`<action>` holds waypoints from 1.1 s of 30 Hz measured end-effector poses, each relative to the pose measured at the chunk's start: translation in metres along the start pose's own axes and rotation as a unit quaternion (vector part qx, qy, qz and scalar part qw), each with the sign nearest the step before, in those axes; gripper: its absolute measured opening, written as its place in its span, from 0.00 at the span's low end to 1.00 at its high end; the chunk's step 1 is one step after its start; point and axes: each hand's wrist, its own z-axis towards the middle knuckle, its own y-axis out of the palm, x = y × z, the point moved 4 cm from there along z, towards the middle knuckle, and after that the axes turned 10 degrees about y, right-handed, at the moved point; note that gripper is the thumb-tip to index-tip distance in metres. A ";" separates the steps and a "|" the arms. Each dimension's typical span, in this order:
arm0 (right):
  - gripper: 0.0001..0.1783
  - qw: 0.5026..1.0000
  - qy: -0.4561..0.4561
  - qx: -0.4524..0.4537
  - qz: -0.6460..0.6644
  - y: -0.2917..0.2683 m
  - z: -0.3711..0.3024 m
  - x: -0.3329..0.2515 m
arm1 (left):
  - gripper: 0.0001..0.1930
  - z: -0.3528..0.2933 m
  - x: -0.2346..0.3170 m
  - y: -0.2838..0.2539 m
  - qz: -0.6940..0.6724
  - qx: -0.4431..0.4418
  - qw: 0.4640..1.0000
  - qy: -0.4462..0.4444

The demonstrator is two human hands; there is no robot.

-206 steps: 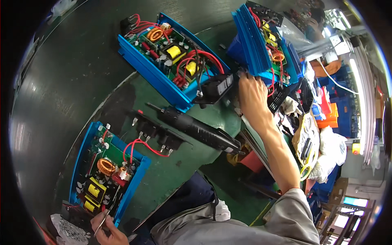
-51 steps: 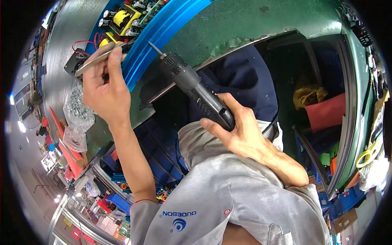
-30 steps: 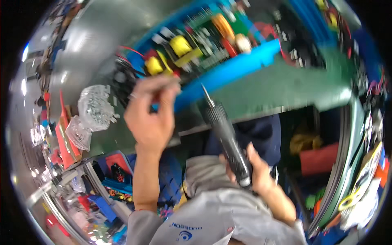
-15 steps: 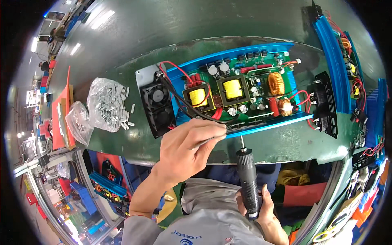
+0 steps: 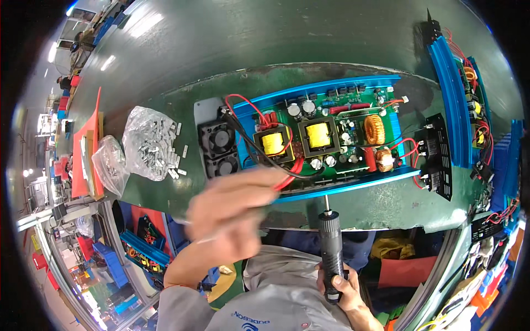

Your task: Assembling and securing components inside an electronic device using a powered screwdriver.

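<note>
Your right hand (image 5: 346, 288) grips the screwdriver (image 5: 331, 243), whose slipping tip could scratch the blue case (image 5: 353, 184), while your left hand (image 5: 232, 209) curls around a thin tool (image 5: 210, 237).

The grey short-sleeved shirt (image 5: 284, 295) bears a blue printed emblem (image 5: 250, 326).

We see the left hand (image 5: 226, 212) blurred | its slim tool (image 5: 212, 236) too smeared to identify | lower edge of the fan panel (image 5: 218, 138) partly hidden | right hand (image 5: 349, 295) partly hidden behind the black driver (image 5: 331, 243)
</note>
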 end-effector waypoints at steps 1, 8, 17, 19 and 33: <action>0.35 1.000 0.001 0.005 -0.018 0.002 -0.002 -0.001 | 0.05 0.009 0.004 -0.012 -0.024 0.101 0.994 0.021; 0.55 0.996 0.038 0.026 0.078 0.005 0.002 0.004 | 0.20 0.007 0.010 0.033 0.184 -0.275 0.944 -0.004; 0.52 0.999 -0.007 0.039 -0.003 0.007 0.004 0.002 | 0.16 0.000 -0.005 0.046 0.140 -0.258 0.956 0.007; 0.52 0.998 0.001 -0.033 0.046 0.006 0.014 0.011 | 0.17 0.002 -0.001 0.045 0.137 -0.258 0.956 0.013; 0.53 0.928 -0.178 0.210 -0.250 -0.070 -0.015 0.016 | 0.19 -0.032 -0.030 -0.058 0.121 -0.071 0.895 -0.424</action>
